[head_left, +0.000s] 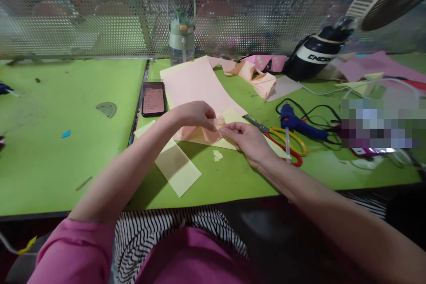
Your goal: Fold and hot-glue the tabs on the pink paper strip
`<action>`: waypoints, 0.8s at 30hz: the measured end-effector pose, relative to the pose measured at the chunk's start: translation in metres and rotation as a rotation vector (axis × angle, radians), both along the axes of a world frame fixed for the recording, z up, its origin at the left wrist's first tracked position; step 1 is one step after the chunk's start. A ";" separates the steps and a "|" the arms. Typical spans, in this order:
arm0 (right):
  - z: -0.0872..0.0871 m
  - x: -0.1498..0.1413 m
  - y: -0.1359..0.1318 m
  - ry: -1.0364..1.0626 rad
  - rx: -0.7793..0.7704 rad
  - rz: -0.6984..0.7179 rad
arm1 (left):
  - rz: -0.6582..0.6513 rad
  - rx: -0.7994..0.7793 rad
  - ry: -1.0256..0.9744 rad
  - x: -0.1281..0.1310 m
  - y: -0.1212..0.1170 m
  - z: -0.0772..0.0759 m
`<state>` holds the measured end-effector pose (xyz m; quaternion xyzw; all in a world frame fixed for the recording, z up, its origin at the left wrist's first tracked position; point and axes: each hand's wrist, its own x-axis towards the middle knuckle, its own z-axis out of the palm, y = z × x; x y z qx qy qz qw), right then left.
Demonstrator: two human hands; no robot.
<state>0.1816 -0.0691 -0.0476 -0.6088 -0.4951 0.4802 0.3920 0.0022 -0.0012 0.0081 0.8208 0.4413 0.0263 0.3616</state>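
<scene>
My left hand (195, 114) is closed in a pinch on a folded pink paper piece (196, 133) at the middle of the green table (66, 155). My right hand (248, 140) pinches the same piece from the right, fingertips meeting the left hand's at a small pale tab. Under the piece lie a yellow sheet (233, 117) and a large pink sheet (196, 84). A pale yellow strip (175, 166) lies in front of my left forearm. Small paper scraps (217, 155) rest just below my hands.
Yellow-and-red scissors (289, 140) and a blue glue gun (296, 124) with black cords lie to the right. A phone (153, 98), a green water bottle (181, 31), folded pink paper shapes (258, 77) and a black-and-white container (314, 55) stand farther back before a perforated metal screen.
</scene>
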 end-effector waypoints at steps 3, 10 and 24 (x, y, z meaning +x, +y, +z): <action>0.004 0.000 0.001 0.004 -0.002 -0.002 | -0.008 -0.025 -0.033 -0.002 0.001 0.002; 0.007 -0.001 0.000 0.047 0.014 0.004 | 0.044 -0.084 -0.145 -0.011 0.000 0.001; 0.007 -0.004 0.004 0.163 0.020 -0.093 | 0.199 -0.146 -0.207 -0.003 -0.008 0.008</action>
